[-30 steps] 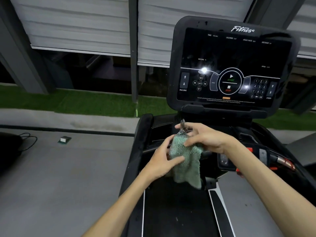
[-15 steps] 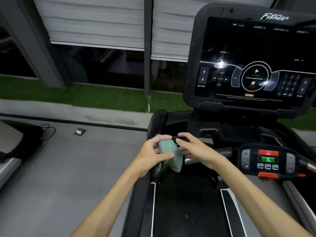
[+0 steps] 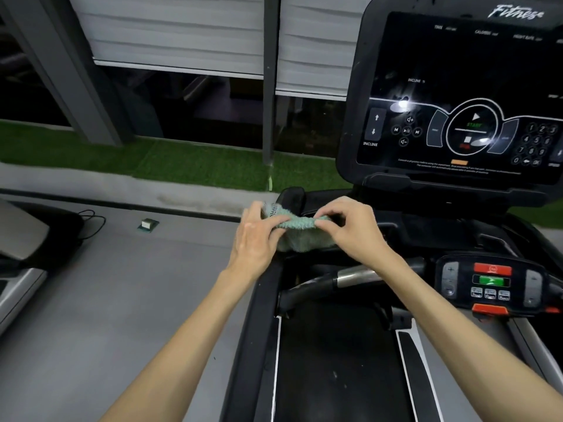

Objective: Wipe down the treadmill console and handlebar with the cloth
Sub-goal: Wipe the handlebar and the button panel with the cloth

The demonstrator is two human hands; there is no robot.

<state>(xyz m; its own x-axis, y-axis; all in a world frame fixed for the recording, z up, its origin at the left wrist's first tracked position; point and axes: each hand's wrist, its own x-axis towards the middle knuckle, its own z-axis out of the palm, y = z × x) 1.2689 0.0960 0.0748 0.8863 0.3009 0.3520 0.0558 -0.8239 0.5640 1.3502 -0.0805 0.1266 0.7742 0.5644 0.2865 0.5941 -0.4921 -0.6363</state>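
The left hand (image 3: 256, 236) and right hand (image 3: 350, 231) pinch the small pale-green knitted cloth (image 3: 300, 237) along its top edge, fingers curled, below the glossy black treadmill console (image 3: 457, 71). Soft, light, limp: probably best bunched into one palm.

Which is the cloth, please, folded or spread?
Folded: the cloth is doubled over, its top fold pinched by the left hand and right hand.

A green cloth (image 3: 300, 231) is pinched at its ends by the left hand (image 3: 256, 239) and the right hand (image 3: 353, 229) and is held stretched between them. The console (image 3: 457, 102) is seen at upper right, and the handlebar (image 3: 350, 277) is seen just below the hands.
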